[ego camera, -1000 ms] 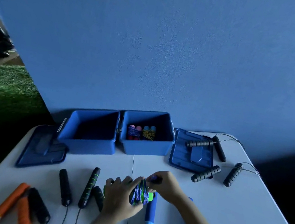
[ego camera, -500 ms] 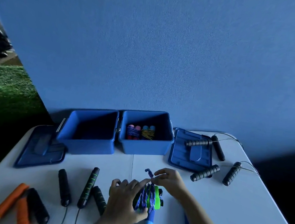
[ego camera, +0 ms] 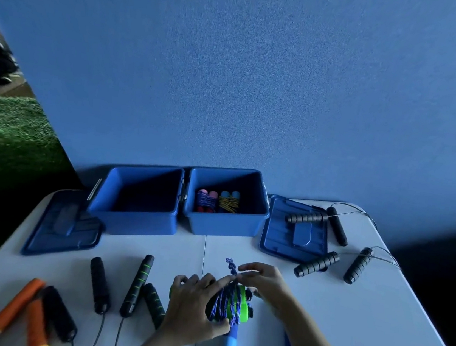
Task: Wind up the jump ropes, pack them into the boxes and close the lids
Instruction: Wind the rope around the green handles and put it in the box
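Near the front of the white table (ego camera: 375, 320), the left hand (ego camera: 193, 309) grips a bundle (ego camera: 229, 305) of blue rope wound round green handles, fingers curled over it. The right hand (ego camera: 264, 285) pinches the loose rope end (ego camera: 231, 266), which sticks up above the bundle. Behind stand two open blue boxes: the left box (ego camera: 132, 218) shows only a dark inside, the right box (ego camera: 226, 225) holds two wound ropes (ego camera: 216, 201). Each box's lid (ego camera: 294, 232) lies flat beside it

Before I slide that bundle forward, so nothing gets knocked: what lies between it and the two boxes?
Head view: bare table between the rope bundle and the boxes.
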### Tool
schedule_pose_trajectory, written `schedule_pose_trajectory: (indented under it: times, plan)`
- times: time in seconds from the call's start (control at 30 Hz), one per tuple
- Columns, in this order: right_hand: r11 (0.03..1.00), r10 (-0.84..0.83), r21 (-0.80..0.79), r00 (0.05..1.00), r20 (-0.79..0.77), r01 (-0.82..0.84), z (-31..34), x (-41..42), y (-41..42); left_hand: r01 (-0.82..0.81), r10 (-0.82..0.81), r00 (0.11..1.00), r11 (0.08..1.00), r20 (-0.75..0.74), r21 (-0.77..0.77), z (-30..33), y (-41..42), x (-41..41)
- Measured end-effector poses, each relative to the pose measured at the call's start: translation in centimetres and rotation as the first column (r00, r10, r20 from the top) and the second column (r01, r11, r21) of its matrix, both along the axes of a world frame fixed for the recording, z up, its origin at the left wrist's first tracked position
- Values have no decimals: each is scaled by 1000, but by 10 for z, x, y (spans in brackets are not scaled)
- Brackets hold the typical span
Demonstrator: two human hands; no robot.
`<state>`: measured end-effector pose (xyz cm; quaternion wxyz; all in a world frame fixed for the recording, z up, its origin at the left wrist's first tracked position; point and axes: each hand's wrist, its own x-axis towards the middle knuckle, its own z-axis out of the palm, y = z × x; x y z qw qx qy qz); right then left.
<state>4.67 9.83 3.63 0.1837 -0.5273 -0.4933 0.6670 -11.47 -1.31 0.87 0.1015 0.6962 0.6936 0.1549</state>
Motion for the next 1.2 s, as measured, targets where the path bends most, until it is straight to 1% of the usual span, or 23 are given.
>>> schedule_pose_trajectory:
  times: [0.27, 0.47, 0.6, 0.63, 0.67, 0.73, 0.77, 0.9, 1.0, 1.13, 1.2]
  plan:
    - [999, -25, -49, 998, -56, 22, 2, -3, -1, -17, 17, 1000, 1000, 9, 13, -3, -1, 2]
    - [990, -111, -102, 989, -99, 101, -1, -4, -3, -1, 2, 1000, 999, -8, 43, -4, -1, 1]
    - [987, -111, -131, 987, -120, 95, -3, -5, -1, -24, 24, 1000, 999, -7, 31, -9, 3, -2]
    - [989, -96, -120, 990, -106, 83, -4, -5, -1, -39, 39, 999, 999, -9, 27, -11, 3, -3]
    - [996, -62, -68, 997, -40, 60, -6, -6, 0, -58, 58, 998, 998, -10, 25, -13, 4, -5]
    - [997, 9, 72, 986, 168, -21, -11, -7, 2, -100, 100, 995, 995, -11, 21, -17, 4, -8]
    - [994, 28, 100, 976, 217, -50, -12, -8, 2, -117, 117, 993, 993, -12, 21, -19, 4, -9]
    - [993, 54, 92, 984, 169, -70, -12, -13, -2, -144, 145, 989, 989, -22, 7, -20, 4, -4]
    - [997, 33, 68, 996, 81, -39, -12, -14, -2, -201, 200, 979, 979, -36, -18, -16, 6, 1]
    - [998, -5, 56, 999, 48, 2, -18, -9, 0, -240, 239, 970, 971, 46, 15, -20, 8, 0]
    - [999, -36, 20, 999, 24, 35, -23, -7, -1, -248, 245, 967, 968, 74, 39, -21, 9, 0]
